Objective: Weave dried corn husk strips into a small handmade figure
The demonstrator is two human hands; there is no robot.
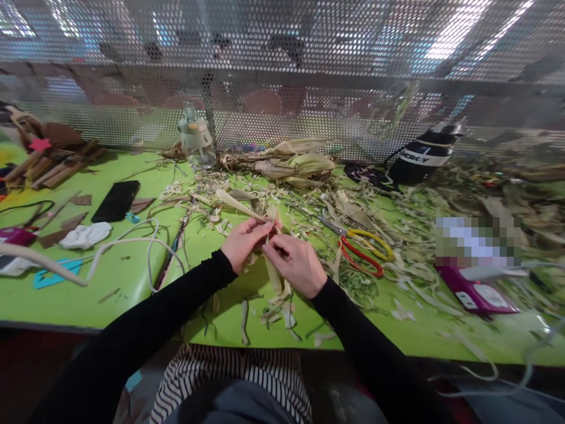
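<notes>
Pale, dried corn-husk strip [242,206] is sitting between both hands, above the bright green tabletop [145,300]. One narrow end is sticking out beyond the grip, up and to the left; a wider, yellowish piece of husk [274,278] is hanging below the fingers.

Left hand [245,242] is pinching the strip, thumb pressing over curled fingers. Right hand [299,265] is closing thumb and fingertips on the same spot, just beside the left thumb — exact contact is partly hidden by the fingers.

Right of the grip, scissors with one red and one yellow handle [364,244] are lying with blades pointing back toward the hands. Loose husk shreds [220,206] are spreading around the grip. Straight beyond it, a bundle of dry husks [295,165] is lying; a clear bottle with a pale green lid [197,138] is standing at that bundle's left.

Further left of the grip: black phone [117,201] is lying flat, crumpled white tissue [86,235] just nearer. Far right: magenta-and-white device [483,294]. Farthest out, a perforated metal screen [265,70] is running behind everything.
</notes>
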